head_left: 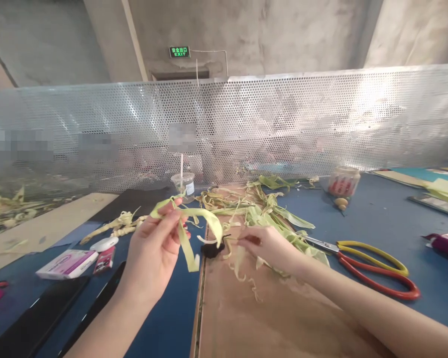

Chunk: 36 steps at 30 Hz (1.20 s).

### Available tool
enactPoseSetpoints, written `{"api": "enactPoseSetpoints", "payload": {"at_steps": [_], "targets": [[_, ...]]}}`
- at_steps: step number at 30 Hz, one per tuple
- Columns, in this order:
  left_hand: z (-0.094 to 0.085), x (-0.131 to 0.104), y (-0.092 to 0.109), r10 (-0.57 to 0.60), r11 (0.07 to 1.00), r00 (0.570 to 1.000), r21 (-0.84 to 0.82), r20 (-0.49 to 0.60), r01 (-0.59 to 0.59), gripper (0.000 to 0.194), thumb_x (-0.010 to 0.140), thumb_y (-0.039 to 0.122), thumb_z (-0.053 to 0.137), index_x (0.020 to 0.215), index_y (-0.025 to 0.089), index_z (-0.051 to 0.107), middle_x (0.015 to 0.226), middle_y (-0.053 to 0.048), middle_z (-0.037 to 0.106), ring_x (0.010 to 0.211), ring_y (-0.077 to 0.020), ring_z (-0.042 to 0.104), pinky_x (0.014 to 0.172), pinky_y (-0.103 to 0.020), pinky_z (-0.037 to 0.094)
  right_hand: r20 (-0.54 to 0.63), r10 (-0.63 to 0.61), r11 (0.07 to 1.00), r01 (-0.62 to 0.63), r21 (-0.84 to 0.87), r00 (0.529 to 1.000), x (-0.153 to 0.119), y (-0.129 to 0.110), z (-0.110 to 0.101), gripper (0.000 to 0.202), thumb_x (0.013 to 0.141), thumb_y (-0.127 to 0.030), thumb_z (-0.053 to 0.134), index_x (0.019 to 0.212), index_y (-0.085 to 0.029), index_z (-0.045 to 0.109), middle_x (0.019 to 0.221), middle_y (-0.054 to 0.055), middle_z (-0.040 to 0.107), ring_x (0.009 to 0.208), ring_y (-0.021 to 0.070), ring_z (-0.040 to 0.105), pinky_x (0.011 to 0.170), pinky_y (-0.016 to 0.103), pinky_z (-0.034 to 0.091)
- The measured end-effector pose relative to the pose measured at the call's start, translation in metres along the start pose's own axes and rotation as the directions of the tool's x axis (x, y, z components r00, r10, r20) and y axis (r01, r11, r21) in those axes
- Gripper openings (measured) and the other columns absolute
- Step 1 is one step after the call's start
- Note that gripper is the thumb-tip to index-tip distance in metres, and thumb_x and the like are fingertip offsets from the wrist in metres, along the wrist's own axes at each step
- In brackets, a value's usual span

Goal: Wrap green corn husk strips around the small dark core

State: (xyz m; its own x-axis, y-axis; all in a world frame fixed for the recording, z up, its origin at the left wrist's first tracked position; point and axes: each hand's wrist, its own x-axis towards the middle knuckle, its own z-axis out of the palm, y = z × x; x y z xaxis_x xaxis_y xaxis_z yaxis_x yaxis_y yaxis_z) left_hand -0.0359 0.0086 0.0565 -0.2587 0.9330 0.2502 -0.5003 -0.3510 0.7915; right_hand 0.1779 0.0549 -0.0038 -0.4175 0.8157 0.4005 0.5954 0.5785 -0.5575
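Note:
My left hand is raised left of the brown board, its fingers pinched round a pale green corn husk strip. The strip curls over to the right, and another end hangs down. My right hand is low over the board with fingers closed; whatever they grip is too small to make out. Just left of those fingertips lies a small black bundle, perhaps thread, with thin pale curls around it. Behind my right hand spreads a heap of green corn husks.
Scissors with yellow and red handles lie right of the husks. Further back stand a jar and a plastic cup with a straw. At left are a purple-white box and a black phone-like slab. A perforated metal screen closes off the back.

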Motion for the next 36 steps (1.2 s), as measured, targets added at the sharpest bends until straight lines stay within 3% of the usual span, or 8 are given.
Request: {"api": "enactPoseSetpoints", "payload": {"at_steps": [5, 9, 11, 13, 15, 26, 31, 36], "targets": [[0.001, -0.012, -0.021, -0.185, 0.980, 0.980, 0.087, 0.070, 0.179, 0.012, 0.064, 0.015, 0.074, 0.074, 0.018, 0.067, 0.067, 0.004, 0.061, 0.060, -0.0048, 0.058, 0.054, -0.011, 0.050, 0.130, 0.128, 0.983, -0.143, 0.116, 0.983, -0.004, -0.005, 0.008, 0.027, 0.079, -0.030, 0.057, 0.104, -0.021, 0.059, 0.068, -0.002, 0.060, 0.051, 0.0098, 0.050, 0.052, 0.023, 0.041], [0.001, -0.020, -0.035, -0.319, 0.933, 0.942, 0.210, 0.106, 0.293, 0.016, 0.069, 0.021, 0.071, 0.084, 0.016, 0.067, 0.065, 0.003, 0.059, 0.057, -0.0060, 0.055, 0.055, -0.015, 0.049, -0.326, 0.103, 0.989, -0.063, 0.131, 0.940, -0.016, -0.015, -0.005, 0.027, 0.089, -0.029, 0.040, 0.114, -0.021, 0.049, 0.073, 0.000, 0.054, 0.058, 0.0118, 0.048, 0.057, 0.025, 0.042], [0.001, -0.023, -0.038, -0.381, 0.903, 0.914, 0.269, 0.138, 0.336, 0.021, 0.071, 0.025, 0.070, 0.089, 0.015, 0.066, 0.070, 0.000, 0.062, 0.059, -0.0082, 0.056, 0.059, -0.019, 0.050, -0.445, -0.054, 0.990, 0.108, 0.096, 0.894, -0.025, -0.024, -0.012, 0.023, 0.090, -0.023, 0.038, 0.111, -0.021, 0.047, 0.078, 0.002, 0.052, 0.070, 0.0143, 0.050, 0.064, 0.027, 0.043], [0.003, -0.026, -0.039, -0.418, 0.881, 0.895, 0.310, 0.158, 0.357, 0.027, 0.071, 0.028, 0.070, 0.094, 0.015, 0.066, 0.075, -0.003, 0.063, 0.061, -0.0093, 0.056, 0.061, -0.021, 0.051, -0.294, -0.342, 0.934, 0.356, -0.005, 0.892, -0.034, -0.034, -0.015, 0.027, 0.085, -0.016, 0.041, 0.111, -0.020, 0.047, 0.087, 0.005, 0.053, 0.079, 0.0167, 0.050, 0.071, 0.031, 0.044], [0.004, -0.029, -0.039, -0.420, 0.875, 0.892, 0.336, 0.167, 0.349, 0.027, 0.070, 0.028, 0.071, 0.093, 0.015, 0.067, 0.078, -0.003, 0.063, 0.062, -0.0093, 0.055, 0.061, -0.020, 0.050, -0.167, -0.444, 0.896, 0.438, -0.071, 0.880, -0.041, -0.042, -0.013, 0.037, 0.080, -0.011, 0.046, 0.116, -0.020, 0.045, 0.099, 0.007, 0.053, 0.089, 0.0189, 0.048, 0.079, 0.035, 0.043], [0.012, -0.042, -0.046, -0.388, 0.823, 0.912, 0.495, 0.132, 0.279, 0.015, 0.068, 0.028, 0.070, 0.075, 0.016, 0.066, 0.056, 0.002, 0.053, 0.056, -0.0113, 0.049, 0.054, -0.020, 0.041, -0.129, -0.425, 0.899, 0.401, -0.174, 0.896, -0.043, -0.036, 0.012, 0.031, 0.081, -0.029, 0.060, 0.109, -0.020, 0.049, 0.097, 0.008, 0.058, 0.085, 0.0196, 0.051, 0.074, 0.033, 0.045], [0.011, -0.043, -0.046, -0.392, 0.818, 0.906, 0.509, 0.156, 0.267, 0.017, 0.071, 0.031, 0.066, 0.075, 0.015, 0.062, 0.064, 0.001, 0.056, 0.053, -0.0088, 0.044, 0.050, -0.020, 0.036, -0.222, -0.306, 0.941, 0.330, 0.078, 0.926, -0.043, -0.038, 0.013, 0.014, 0.085, -0.022, 0.054, 0.099, -0.021, 0.052, 0.091, 0.005, 0.058, 0.084, 0.0164, 0.053, 0.074, 0.030, 0.045], [0.012, -0.042, -0.043, -0.398, 0.779, 0.898, 0.585, 0.186, 0.224, 0.017, 0.074, 0.032, 0.062, 0.076, 0.015, 0.061, 0.067, -0.001, 0.058, 0.055, -0.0105, 0.047, 0.053, -0.022, 0.039, -0.109, 0.050, 0.880, 0.008, 0.474, 0.993, -0.042, -0.043, 0.013, 0.011, 0.088, -0.030, 0.049, 0.090, -0.021, 0.054, 0.082, 0.002, 0.060, 0.072, 0.0135, 0.057, 0.066, 0.027, 0.048]]}}
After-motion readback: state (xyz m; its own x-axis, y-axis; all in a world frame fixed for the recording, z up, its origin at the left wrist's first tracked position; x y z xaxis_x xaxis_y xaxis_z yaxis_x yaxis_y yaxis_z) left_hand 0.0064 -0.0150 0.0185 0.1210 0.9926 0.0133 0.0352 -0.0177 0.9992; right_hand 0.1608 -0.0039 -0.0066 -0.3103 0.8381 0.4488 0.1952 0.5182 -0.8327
